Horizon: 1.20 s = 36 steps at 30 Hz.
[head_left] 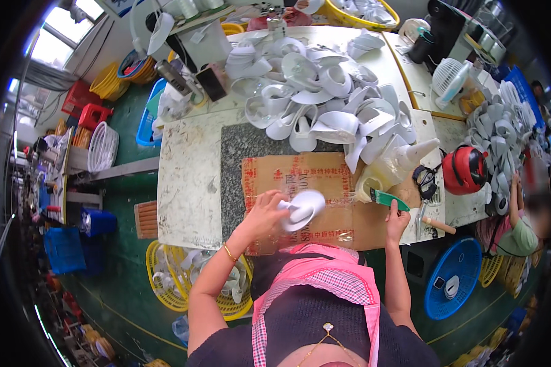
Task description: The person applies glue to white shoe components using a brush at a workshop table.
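My left hand (pixel 264 215) grips a white shoe upper (pixel 306 207), somewhat blurred, over a flattened brown cardboard sheet (pixel 333 214). Between the fingers of my right hand (pixel 398 220) is the handle of a green brush (pixel 388 199). Its bristle end points left into the mouth of a cut-open, translucent plastic container (pixel 366 183) with yellowish residue. How deep the bristles reach, I cannot tell. A pale plastic bottle with a long cone nozzle (pixel 404 158) lies just beyond the brush. Behind the cardboard rises a big heap of white shoe uppers (pixel 324 85).
On the right stand a red rounded container (pixel 464 172), a dark tape roll (pixel 425 177) and a wooden-handled tool (pixel 438 225). Yellow baskets (pixel 242 300) and a blue basket (pixel 453 278) are below the table's front edge. A co-worker (pixel 513 229) is at far right.
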Tool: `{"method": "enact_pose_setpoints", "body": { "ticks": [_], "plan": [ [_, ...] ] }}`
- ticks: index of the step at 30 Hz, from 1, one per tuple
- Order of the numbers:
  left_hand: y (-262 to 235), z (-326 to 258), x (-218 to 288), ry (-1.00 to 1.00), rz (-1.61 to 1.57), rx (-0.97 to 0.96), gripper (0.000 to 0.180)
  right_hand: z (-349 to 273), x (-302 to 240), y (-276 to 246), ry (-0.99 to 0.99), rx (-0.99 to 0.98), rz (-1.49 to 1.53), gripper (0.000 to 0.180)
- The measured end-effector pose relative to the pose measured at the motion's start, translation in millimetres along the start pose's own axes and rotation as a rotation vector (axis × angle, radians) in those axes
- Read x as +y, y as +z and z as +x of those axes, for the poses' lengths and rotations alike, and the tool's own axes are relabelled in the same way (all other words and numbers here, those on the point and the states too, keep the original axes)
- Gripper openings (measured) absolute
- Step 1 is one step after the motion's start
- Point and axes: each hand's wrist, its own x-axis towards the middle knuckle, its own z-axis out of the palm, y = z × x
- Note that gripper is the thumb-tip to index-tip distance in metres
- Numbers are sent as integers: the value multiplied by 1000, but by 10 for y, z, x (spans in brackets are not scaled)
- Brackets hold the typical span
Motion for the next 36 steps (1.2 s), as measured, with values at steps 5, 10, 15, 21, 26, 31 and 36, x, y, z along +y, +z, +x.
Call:
{"method": "enact_pose_setpoints", "body": {
  "ticks": [5,10,15,21,26,31,36],
  "plan": [
    [293,-382,46,-354,-164,295,44,-137,-32,207,83,-58,-41,32],
    [623,-438,254,-757,-595,406,44,-620,-694,1030,-64,-259,-106,29],
    [754,-437,224,-871,-832,220,46,-704,-388,1216,-503,-629,-419,16],
    [750,-506,241,-963,-1387,65,35,-872,-685,1336,-398,-705,-375,16],
    [636,-465,341,-1025,-1414,-16,32,-707,-527,1285,-401,-642,-614,16],
    [752,-532,320,-938,-1498,80,38,-847,-806,1281,-352,-655,-281,18],
    [816,-577,370,-912,-1474,118,38,-632,-490,1005,-243,-622,-578,16]
  ]
}}
